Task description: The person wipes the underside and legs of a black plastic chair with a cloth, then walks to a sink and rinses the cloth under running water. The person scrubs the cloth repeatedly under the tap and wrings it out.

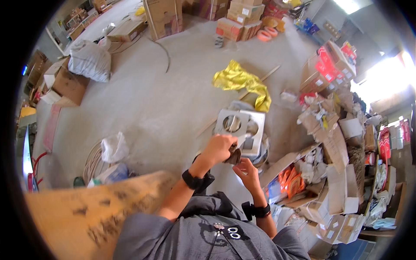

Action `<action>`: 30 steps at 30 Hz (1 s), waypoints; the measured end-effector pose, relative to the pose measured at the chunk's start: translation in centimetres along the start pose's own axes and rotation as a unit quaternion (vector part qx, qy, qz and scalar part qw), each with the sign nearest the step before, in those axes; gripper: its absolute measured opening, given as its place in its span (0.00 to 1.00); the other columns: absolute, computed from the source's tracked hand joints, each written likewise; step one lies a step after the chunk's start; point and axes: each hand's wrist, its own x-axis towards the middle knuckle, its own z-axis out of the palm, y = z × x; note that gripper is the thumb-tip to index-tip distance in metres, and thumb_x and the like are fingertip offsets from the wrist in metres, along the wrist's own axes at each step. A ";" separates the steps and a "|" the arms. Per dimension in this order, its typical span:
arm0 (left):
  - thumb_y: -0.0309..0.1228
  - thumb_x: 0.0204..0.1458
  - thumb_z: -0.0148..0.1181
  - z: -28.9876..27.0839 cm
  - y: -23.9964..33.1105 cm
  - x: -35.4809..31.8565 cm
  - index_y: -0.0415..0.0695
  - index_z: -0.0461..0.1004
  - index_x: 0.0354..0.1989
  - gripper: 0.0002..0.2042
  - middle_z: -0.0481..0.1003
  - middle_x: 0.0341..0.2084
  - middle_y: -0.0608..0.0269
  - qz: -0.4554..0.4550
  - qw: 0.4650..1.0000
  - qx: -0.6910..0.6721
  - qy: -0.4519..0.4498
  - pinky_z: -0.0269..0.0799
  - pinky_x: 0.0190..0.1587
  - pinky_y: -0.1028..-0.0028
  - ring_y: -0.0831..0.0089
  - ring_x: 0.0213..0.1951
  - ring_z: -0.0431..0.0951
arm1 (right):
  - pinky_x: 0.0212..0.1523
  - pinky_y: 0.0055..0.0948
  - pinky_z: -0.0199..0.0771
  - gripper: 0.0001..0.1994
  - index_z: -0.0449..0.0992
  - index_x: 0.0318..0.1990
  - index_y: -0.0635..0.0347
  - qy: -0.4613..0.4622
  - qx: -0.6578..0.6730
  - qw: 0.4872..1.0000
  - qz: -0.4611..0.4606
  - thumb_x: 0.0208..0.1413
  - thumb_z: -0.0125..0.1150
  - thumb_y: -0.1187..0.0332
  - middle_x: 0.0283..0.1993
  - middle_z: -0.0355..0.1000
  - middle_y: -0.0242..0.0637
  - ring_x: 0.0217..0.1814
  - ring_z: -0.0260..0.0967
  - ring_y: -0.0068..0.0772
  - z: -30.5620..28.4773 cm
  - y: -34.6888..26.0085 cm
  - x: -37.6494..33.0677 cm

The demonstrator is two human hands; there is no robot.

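Just in front of my body, my left hand (pixel 220 149) is closed, its fingers pinching a small dark brown piece (pixel 234 156) that looks like folded cloth or leather; its exact kind is too small to tell. My right hand (pixel 248 172) is lower and to the right, its bent fingers at the near edge of the same piece. Beyond both hands lies a light grey flat plate (pixel 224 120) with a round hole. Beside it is a white rectangular panel (pixel 258 130) with cut-out openings. Both rest on a low support, mostly hidden beneath them.
A crumpled yellow sack (pixel 242 81) lies past the panels. Torn cardboard (pixel 336 149) and an orange bag (pixel 289 181) crowd the right. A large cardboard box (pixel 108 216) stands close at my left. Coiled hose (pixel 92 160) and a white bag (pixel 115 147) lie behind it.
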 end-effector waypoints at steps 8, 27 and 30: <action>0.25 0.33 0.58 -8.2 -6.6 15.7 0.47 0.72 0.31 0.12 0.72 0.25 0.60 -0.113 0.991 -0.072 0.010 0.68 0.34 0.65 0.58 0.32 0.73 | 0.30 0.21 0.65 0.10 0.69 0.31 0.66 0.000 -0.025 0.999 0.027 0.45 0.62 0.70 0.24 0.68 0.32 0.26 0.63 0.17 -2.2 -7.3 21.9; 0.27 0.33 0.67 -24.8 -34.9 56.6 0.44 0.71 0.32 0.15 0.73 0.27 0.59 -0.176 0.975 -0.076 0.113 0.69 0.34 0.70 0.60 0.32 0.74 | 0.31 0.32 0.70 0.09 0.73 0.36 0.62 -0.060 -0.006 0.996 -0.063 0.46 0.58 0.71 0.26 0.72 0.46 0.30 0.72 0.44 1.1 -13.4 78.7; 0.27 0.32 0.68 -26.3 -37.3 65.4 0.43 0.72 0.31 0.15 0.74 0.25 0.59 -0.133 0.981 -0.050 0.128 0.70 0.31 0.71 0.61 0.29 0.74 | 0.32 0.32 0.69 0.09 0.72 0.36 0.62 -0.084 -0.048 0.990 -0.100 0.46 0.58 0.71 0.31 0.72 0.45 0.33 0.71 0.44 -1.9 -15.1 87.0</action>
